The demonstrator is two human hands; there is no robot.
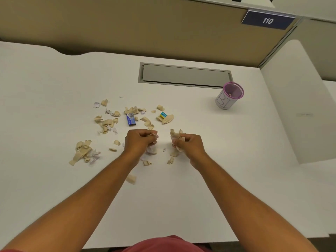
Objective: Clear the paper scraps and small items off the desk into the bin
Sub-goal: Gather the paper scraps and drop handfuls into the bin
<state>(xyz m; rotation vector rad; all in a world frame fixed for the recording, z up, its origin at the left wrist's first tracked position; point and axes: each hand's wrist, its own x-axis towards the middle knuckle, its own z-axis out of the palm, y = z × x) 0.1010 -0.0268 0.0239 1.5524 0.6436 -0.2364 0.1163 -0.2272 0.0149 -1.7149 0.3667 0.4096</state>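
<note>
Several torn tan and white paper scraps [106,122] lie scattered over the middle of the white desk [54,179]. Among them are a small blue box [130,120] and a yellow-and-teal eraser [163,115]. My left hand [139,140] is closed around a few scraps just above the desk. My right hand [189,143] is closed on a bunch of tan scraps [175,133] that stick out above its fingers. The bin [230,96], a small purple-rimmed mesh cup with a paper label, stands upright at the right rear, well away from both hands.
A grey cable hatch [185,75] is set into the desk behind the scraps. A tan partition runs along the back, with a blue "110" sign [267,20] at upper right. A white side panel [298,106] bounds the desk on the right.
</note>
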